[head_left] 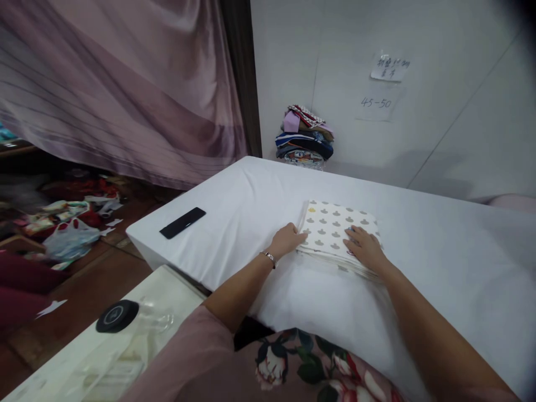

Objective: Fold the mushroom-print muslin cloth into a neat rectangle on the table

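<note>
A folded white cloth (330, 226) with rows of grey printed shapes and one yellow one lies on the white-covered table. Its layers show along the near edge. My left hand (287, 240) is at the cloth's near left corner, closed on the edge with the thumb over the top. Some of its fingers are hidden against the side. On the right part of the cloth my right hand (365, 248) rests flat, palm down, fingers spread. A small coloured print peeks out beside its fingers.
A black phone (183, 223) lies on the white tablecloth (234, 195). Folded fabrics (305, 137) are stacked by the wall beyond the table. At lower left, a side surface (176, 287) carries a round black object (118, 315) and clear plastic. A pink curtain (167, 84) hangs left.
</note>
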The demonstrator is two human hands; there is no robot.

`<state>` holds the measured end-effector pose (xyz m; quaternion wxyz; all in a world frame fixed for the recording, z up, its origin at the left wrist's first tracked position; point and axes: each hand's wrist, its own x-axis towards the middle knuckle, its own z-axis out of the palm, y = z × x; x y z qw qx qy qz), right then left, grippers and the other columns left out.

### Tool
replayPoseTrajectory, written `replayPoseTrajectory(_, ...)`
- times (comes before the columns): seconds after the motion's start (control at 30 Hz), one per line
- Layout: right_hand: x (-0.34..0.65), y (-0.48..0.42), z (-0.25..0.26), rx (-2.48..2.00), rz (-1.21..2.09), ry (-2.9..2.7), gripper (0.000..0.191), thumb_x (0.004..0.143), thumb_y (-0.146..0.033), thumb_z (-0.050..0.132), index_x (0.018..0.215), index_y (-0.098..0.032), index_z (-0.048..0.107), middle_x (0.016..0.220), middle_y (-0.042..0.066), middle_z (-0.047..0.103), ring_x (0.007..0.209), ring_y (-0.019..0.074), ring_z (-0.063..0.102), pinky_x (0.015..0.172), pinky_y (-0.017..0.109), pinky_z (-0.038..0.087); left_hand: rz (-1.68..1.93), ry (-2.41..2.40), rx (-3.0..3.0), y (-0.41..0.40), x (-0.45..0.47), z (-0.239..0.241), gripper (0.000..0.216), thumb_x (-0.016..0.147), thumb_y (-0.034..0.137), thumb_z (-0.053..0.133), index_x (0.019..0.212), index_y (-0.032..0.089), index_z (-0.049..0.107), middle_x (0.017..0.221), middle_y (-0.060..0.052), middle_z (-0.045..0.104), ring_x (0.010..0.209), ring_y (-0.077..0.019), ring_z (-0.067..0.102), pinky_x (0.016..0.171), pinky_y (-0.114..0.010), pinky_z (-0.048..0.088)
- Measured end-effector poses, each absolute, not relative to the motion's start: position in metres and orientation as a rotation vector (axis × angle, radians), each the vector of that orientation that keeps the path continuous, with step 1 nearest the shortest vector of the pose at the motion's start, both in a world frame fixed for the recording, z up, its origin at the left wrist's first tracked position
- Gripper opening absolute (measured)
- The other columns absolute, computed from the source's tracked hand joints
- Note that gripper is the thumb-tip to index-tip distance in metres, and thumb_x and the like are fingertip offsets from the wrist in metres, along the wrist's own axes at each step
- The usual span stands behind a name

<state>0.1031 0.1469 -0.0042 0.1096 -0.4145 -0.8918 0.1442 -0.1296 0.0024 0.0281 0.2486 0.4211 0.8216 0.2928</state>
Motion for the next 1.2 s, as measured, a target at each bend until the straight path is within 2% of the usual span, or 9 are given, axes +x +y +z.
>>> replayPoseTrajectory(0.2, 0.123, 0.151, 0.005, -1.242, 0.636, -2.453, 0.049, 0.086, -0.047, 0.044, 0.128, -0.023, 0.055, 0.144, 0.006, 0.041, 0.134, 0.0255, 0.033, 0.108, 0.042, 0.032, 1.205, 1.796, 0.823, 0.017, -0.126, 0.029, 0.023, 0.078, 0.036, 0.065, 0.081, 0.017, 0.052, 0.069, 0.001, 0.057, 0.062, -0.0101, 0.054, 0.060, -0.022, 0.046)
replayPoseTrajectory(0.33, 0.137, 0.153, -0.006, -1.263, 0.652, -2.461, 0.048, 0.085, -0.045, 0.046, 0.125, -0.022, 0.057, 0.146, 0.005, 0.039, 0.137, 0.0256, 0.028, 0.112, 0.042, 0.027, 1.166, 1.732, 0.593, 0.014, -0.126, 0.015, 0.023, 0.076, 0.029, 0.068, 0.078, 0.016, 0.050, 0.059, 0.003, 0.053, 0.054, -0.0097, 0.053, 0.058, -0.025, 0.049)
replayPoseTrajectory(0.4, 0.141, 0.152, -0.012, -1.222, 0.684, -2.424, 0.048, 0.085, -0.046, 0.045, 0.125, -0.023, 0.057, 0.148, 0.004, 0.035, 0.138, 0.0257, 0.025, 0.111, 0.042, 0.028, 1.163, 1.743, 0.588, 0.009, -0.128, 0.009, 0.023, 0.076, 0.028, 0.068, 0.076, 0.016, 0.049, 0.057, 0.004, 0.052, 0.054, -0.0097, 0.053, 0.058, -0.025, 0.049)
replayPoseTrajectory(0.53, 0.149, 0.148, -0.017, -1.291, 0.686, -2.203, 0.049, 0.085, -0.051, 0.044, 0.122, -0.023, 0.058, 0.147, 0.007, 0.036, 0.135, 0.0267, 0.032, 0.109, 0.043, 0.033, 1.187, 1.751, 0.603, 0.006, -0.130, 0.006, 0.022, 0.075, 0.029, 0.069, 0.078, 0.017, 0.050, 0.056, 0.005, 0.052, 0.053, -0.0087, 0.052, 0.056, -0.022, 0.048)
replayPoseTrajectory(0.7, 0.153, 0.125, -0.006, -1.209, 0.595, -2.104, 0.047, 0.086, -0.051, 0.042, 0.121, -0.025, 0.058, 0.138, 0.007, 0.048, 0.131, 0.0287, 0.039, 0.102, 0.048, 0.040, 1.243, 1.724, 0.552, 0.007, -0.129, 0.016, 0.031, 0.073, 0.032, 0.071, 0.092, 0.016, 0.052, 0.064, 0.003, 0.056, 0.054, -0.0088, 0.053, 0.057, -0.023, 0.048)
replayPoseTrajectory(0.83, 0.140, 0.095, 0.003, -0.921, 0.482, -2.360, 0.049, 0.087, -0.050, 0.045, 0.128, -0.025, 0.053, 0.134, 0.007, 0.052, 0.129, 0.0281, 0.040, 0.105, 0.047, 0.035, 1.314, 1.609, 0.523, 0.009, -0.126, 0.027, 0.033, 0.076, 0.028, 0.069, 0.100, 0.016, 0.050, 0.073, 0.001, 0.059, 0.061, -0.0085, 0.055, 0.062, -0.023, 0.049)
replayPoseTrajectory(0.93, 0.128, 0.082, 0.001, -0.813, 0.355, -2.528, 0.051, 0.088, -0.048, 0.044, 0.132, -0.023, 0.049, 0.135, 0.007, 0.052, 0.130, 0.0269, 0.039, 0.109, 0.048, 0.027, 1.344, 1.501, 0.508, 0.012, -0.123, 0.036, 0.024, 0.080, 0.026, 0.062, 0.100, 0.016, 0.052, 0.080, -0.001, 0.061, 0.065, -0.0086, 0.057, 0.063, -0.021, 0.049)
replayPoseTrajectory(1.03, 0.125, 0.079, -0.004, -0.816, 0.240, -2.605, 0.050, 0.090, -0.045, 0.040, 0.134, -0.022, 0.046, 0.138, 0.008, 0.049, 0.130, 0.0256, 0.039, 0.109, 0.047, 0.025, 1.329, 1.448, 0.539, 0.015, -0.119, 0.040, 0.020, 0.083, 0.027, 0.058, 0.099, 0.016, 0.055, 0.084, -0.003, 0.063, 0.068, -0.0087, 0.058, 0.061, -0.018, 0.048)
replayPoseTrajectory(1.2, 0.139, 0.082, -0.007, -0.873, 0.162, -2.607, 0.047, 0.090, -0.040, 0.040, 0.134, -0.022, 0.047, 0.138, 0.008, 0.049, 0.128, 0.0267, 0.041, 0.105, 0.046, 0.031, 1.287, 1.632, 0.585, 0.013, -0.123, 0.033, 0.036, 0.081, 0.029, 0.061, 0.114, 0.018, 0.051, 0.087, -0.004, 0.065, 0.071, -0.0110, 0.060, 0.063, -0.020, 0.050)
